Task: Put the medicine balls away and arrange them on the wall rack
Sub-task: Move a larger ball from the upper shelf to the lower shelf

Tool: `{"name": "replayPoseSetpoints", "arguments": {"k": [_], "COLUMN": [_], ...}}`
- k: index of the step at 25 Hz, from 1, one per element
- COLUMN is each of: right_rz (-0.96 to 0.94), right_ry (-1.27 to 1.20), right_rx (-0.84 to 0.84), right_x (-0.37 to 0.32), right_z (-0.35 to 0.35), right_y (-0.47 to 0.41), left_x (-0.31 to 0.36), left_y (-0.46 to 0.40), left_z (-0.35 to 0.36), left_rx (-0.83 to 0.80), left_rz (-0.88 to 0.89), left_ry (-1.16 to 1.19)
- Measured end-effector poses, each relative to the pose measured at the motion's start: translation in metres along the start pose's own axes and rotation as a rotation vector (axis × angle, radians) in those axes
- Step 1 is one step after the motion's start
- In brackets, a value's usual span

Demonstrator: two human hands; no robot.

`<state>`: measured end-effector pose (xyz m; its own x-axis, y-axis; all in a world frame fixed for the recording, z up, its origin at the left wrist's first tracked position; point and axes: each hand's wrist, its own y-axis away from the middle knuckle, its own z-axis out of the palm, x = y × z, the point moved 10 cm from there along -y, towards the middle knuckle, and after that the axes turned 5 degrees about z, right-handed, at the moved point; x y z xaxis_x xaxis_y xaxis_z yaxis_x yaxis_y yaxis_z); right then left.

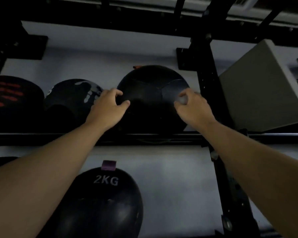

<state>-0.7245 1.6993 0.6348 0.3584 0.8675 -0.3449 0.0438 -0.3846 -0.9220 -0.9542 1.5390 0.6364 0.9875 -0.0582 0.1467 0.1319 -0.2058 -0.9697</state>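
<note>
A large black medicine ball point(151, 93) rests on the upper rail of the black wall rack point(58, 137), against the white wall. My left hand point(108, 105) lies against the ball's left front, thumb and fingers apart and loosely curled. At the ball's right front is my right hand point(192, 106), blurred, with its fingers curled loosely; neither hand wraps around the ball. Left of it on the same rail sit a black ball with a grey handprint point(72, 98) and one with a red handprint point(12, 100). A black ball marked 2KG point(101, 201) sits on the level below.
A black rack upright point(208, 93) stands just right of the large ball. Beyond the upright, a grey box point(261, 90) leans at an angle. Another black crossbar point(127, 26) runs above. Part of a dark ball point(0, 162) shows at the lower left edge.
</note>
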Motion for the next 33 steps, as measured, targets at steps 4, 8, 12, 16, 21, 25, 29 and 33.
{"name": "replayPoseSetpoints", "arguments": {"k": [4,8,12,16,21,25,29,33], "right_rz": [0.004,0.093,0.145,0.197,0.245,0.247,0.205,0.147], "right_ry": [-0.041,-0.203,-0.296,-0.399,-0.719,-0.791,-0.873,-0.912], "right_rx": [0.046,0.025,0.008,0.014,-0.026,-0.048,-0.070,-0.028], "right_x": [0.026,0.046,0.067,0.087,0.105,0.108,0.106,0.101], "right_z": [-0.024,-0.019,0.007,0.033,0.067,0.078,0.079,0.064], "right_y": [-0.066,-0.110,-0.133,-0.143,-0.156,-0.159,-0.157,-0.138], "left_x": [0.022,0.017,-0.010,-0.031,-0.053,-0.059,-0.059,-0.048], "left_y": [-0.051,-0.087,-0.109,-0.108,-0.112,-0.112,-0.104,-0.091], "left_z": [0.020,0.023,0.035,0.062,0.081,0.083,0.083,0.076], "left_rx": [0.089,0.161,0.162,0.131,0.174,0.281,0.299,0.346], "left_rz": [-0.065,-0.127,-0.211,-0.230,-0.262,-0.295,-0.315,-0.255], "left_ry": [0.017,0.044,0.150,0.340,0.481,0.485,0.587,0.652]}}
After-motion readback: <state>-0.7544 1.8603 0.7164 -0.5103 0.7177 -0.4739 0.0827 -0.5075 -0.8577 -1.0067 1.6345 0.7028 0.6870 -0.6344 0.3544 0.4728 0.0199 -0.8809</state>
